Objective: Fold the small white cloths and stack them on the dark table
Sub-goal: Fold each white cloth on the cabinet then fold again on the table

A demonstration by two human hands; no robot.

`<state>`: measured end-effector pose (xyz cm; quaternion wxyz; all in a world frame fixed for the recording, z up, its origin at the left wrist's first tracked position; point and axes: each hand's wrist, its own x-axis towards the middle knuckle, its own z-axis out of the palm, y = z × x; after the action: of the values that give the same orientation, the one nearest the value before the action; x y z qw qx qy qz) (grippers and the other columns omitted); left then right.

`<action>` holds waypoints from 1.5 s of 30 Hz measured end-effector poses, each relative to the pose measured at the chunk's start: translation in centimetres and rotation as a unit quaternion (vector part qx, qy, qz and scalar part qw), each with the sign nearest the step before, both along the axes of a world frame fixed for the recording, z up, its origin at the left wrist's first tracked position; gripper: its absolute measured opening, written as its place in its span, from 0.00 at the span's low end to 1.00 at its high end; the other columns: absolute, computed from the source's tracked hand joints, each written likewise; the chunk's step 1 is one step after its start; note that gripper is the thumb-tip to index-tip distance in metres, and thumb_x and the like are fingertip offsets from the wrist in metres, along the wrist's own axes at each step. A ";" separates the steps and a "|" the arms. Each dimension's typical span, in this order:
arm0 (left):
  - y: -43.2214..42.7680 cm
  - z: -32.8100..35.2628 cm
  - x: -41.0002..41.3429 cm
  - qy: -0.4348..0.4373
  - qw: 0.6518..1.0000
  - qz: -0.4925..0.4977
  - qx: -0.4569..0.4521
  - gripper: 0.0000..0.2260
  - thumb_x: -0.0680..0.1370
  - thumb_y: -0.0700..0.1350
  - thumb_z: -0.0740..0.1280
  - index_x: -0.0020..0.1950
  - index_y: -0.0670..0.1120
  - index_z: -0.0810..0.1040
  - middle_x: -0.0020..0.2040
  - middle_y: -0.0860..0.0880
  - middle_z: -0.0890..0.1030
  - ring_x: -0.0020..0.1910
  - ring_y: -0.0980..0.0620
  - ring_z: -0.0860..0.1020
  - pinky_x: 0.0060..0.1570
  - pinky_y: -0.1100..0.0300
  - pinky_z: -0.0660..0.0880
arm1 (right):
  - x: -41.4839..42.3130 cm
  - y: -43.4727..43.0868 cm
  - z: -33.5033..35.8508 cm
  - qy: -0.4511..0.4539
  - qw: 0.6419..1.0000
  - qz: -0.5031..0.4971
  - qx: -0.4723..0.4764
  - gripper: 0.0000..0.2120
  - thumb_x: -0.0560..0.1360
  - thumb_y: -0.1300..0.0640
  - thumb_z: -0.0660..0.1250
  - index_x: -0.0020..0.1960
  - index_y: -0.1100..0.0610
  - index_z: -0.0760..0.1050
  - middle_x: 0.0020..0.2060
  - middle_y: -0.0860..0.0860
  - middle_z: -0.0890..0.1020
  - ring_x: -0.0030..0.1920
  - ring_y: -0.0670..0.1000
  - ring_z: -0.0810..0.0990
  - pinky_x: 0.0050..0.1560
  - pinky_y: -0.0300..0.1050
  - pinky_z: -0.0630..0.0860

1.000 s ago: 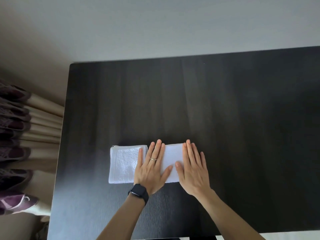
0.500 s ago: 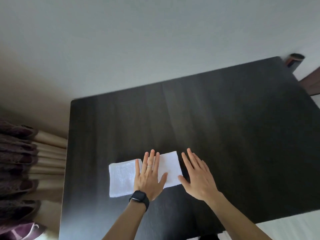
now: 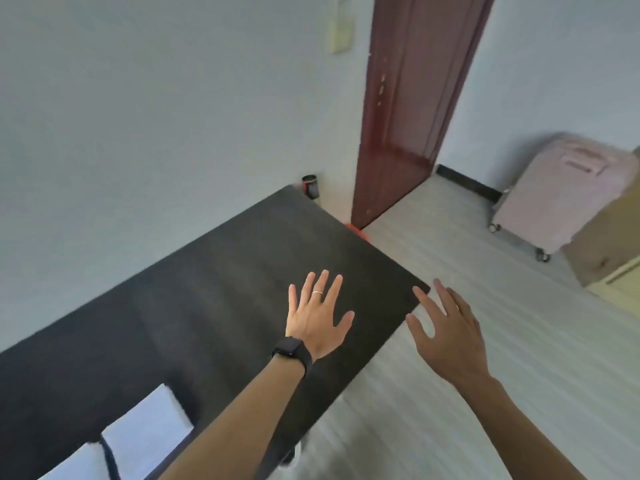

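The dark can (image 3: 310, 186) standing past the tabletop's (image 3: 207, 289) far right corner has a label too blurred for me to read; beyond it I see a red-brown door (image 3: 408, 109), a pink suitcase (image 3: 561, 192) and a cardboard box (image 3: 609, 237). The folded white cloth (image 3: 149, 434) lies at the tabletop's near edge, toward the left, just beside the left forearm. The left hand (image 3: 317, 322), wearing a ring (image 3: 317, 292) and a black watch (image 3: 292, 353), spreads flat over the tabletop near its right edge, grip loose and empty, while the right hand (image 3: 450, 337) hangs past that edge over the floor (image 3: 450, 427), fingers straight, gripping nothing.
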<state>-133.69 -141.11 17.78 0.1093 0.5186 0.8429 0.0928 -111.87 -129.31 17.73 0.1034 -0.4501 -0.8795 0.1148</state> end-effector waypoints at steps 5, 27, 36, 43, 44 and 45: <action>15.4 7.5 14.5 0.019 0.986 -0.130 0.106 0.31 0.80 0.65 0.52 0.81 0.58 0.48 0.82 0.51 0.47 0.80 0.49 0.40 0.76 0.42 0.36 | 16.0 8.5 6.2 0.081 0.980 -0.148 0.109 0.24 0.79 0.38 0.56 0.73 0.42 0.69 0.77 0.48 0.64 0.77 0.54 0.60 0.69 0.59 0.67; 62.0 21.3 65.5 -0.014 0.839 -0.462 0.287 0.31 0.78 0.69 0.47 0.80 0.62 0.48 0.81 0.57 0.43 0.80 0.54 0.40 0.77 0.43 0.40 | 66.6 37.0 19.0 0.064 0.832 -0.486 0.259 0.24 0.77 0.36 0.57 0.70 0.41 0.71 0.74 0.46 0.69 0.75 0.52 0.63 0.65 0.59 0.71; 78.7 21.3 81.9 0.002 0.808 -0.528 0.262 0.33 0.76 0.69 0.42 0.80 0.62 0.44 0.81 0.55 0.42 0.80 0.53 0.39 0.77 0.42 0.40 | 81.2 49.8 19.6 0.056 0.791 -0.559 0.241 0.24 0.78 0.38 0.60 0.71 0.44 0.72 0.71 0.44 0.73 0.74 0.51 0.65 0.64 0.57 0.71; 90.1 18.8 96.1 0.004 0.801 -0.540 0.258 0.30 0.79 0.68 0.49 0.79 0.63 0.43 0.80 0.56 0.41 0.80 0.53 0.39 0.77 0.43 0.37 | 94.1 60.7 17.8 0.075 0.787 -0.561 0.244 0.23 0.77 0.39 0.62 0.69 0.46 0.74 0.64 0.42 0.79 0.70 0.49 0.69 0.62 0.54 0.73; 91.8 18.4 98.0 0.008 0.803 -0.538 0.257 0.30 0.79 0.67 0.48 0.79 0.63 0.43 0.80 0.56 0.40 0.80 0.53 0.39 0.77 0.44 0.37 | 96.1 62.4 17.5 0.074 0.791 -0.554 0.248 0.23 0.77 0.38 0.61 0.68 0.46 0.75 0.63 0.43 0.80 0.69 0.50 0.70 0.62 0.54 0.73; 93.4 18.1 99.9 0.005 0.807 -0.533 0.254 0.30 0.79 0.67 0.49 0.79 0.63 0.43 0.80 0.56 0.40 0.80 0.53 0.39 0.77 0.44 0.36 | 98.2 64.2 17.3 0.071 0.796 -0.546 0.251 0.24 0.77 0.37 0.58 0.67 0.46 0.76 0.62 0.42 0.80 0.69 0.50 0.71 0.62 0.54 0.74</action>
<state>-33.75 -47.66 35.91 0.0012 0.8962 0.3806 0.2281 -13.72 -65.11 35.06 0.3205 -0.8044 -0.4760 -0.1540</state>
